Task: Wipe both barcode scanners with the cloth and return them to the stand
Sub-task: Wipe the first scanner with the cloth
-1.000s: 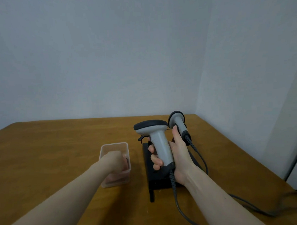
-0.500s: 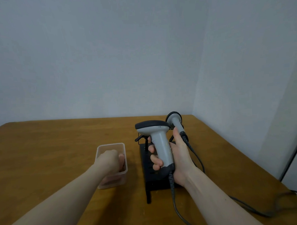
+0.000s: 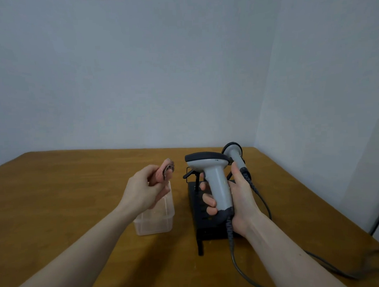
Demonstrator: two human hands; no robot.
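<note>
Near the far right corner of the wooden table, above the black stand: right hand wrapped round the grip of the grey barcode scanner, held upright, clear of its cradle. Left hand pinching the pink cloth just above the clear plastic tub, cloth and scanner near but apart. Second scanner parked at the stand's far end, just behind the right thumb.

Likely trouble: coiled cable dragging tight and tugging the stand; a swing of the held scanner knocking the parked one off; cloth too bunched to reach the scan window.

Hard to tell: scan window turned away, cradle shape lost behind the hand, tub contents blurred, cable ends cut off at the right edge.
</note>
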